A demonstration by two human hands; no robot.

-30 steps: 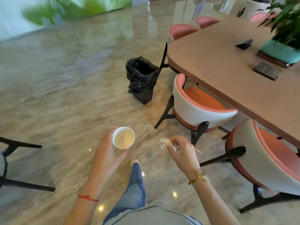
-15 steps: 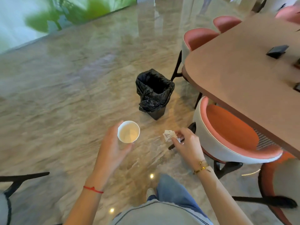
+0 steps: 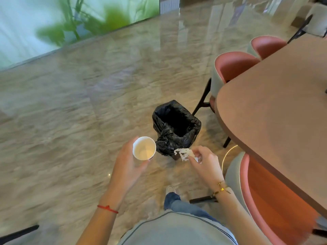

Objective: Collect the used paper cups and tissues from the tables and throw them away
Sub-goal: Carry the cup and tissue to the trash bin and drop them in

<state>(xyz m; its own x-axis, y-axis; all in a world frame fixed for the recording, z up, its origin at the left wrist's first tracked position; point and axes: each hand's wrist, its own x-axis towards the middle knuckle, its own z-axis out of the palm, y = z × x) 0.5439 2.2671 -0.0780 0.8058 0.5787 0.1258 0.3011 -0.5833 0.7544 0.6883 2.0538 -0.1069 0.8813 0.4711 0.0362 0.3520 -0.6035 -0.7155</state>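
Scene is reading bright, daylight coming in from the window wall (image 3: 53, 23) at upper left. Polished marble floor (image 3: 88, 121) is throwing broad pale glare streaks, plus small point reflections near the person's feet. Motion blur is smearing the floor veining and the green foliage behind the glass. Bin liner (image 3: 175, 126) interior is falling to near black. Wide-angle distortion is bending the table (image 3: 274, 112) edge and chairs at right.

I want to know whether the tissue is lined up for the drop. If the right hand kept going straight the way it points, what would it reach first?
Probably the black-lined bin: the right hand, pinching the tissue, points at its near rim. Depth is unclear from one view.
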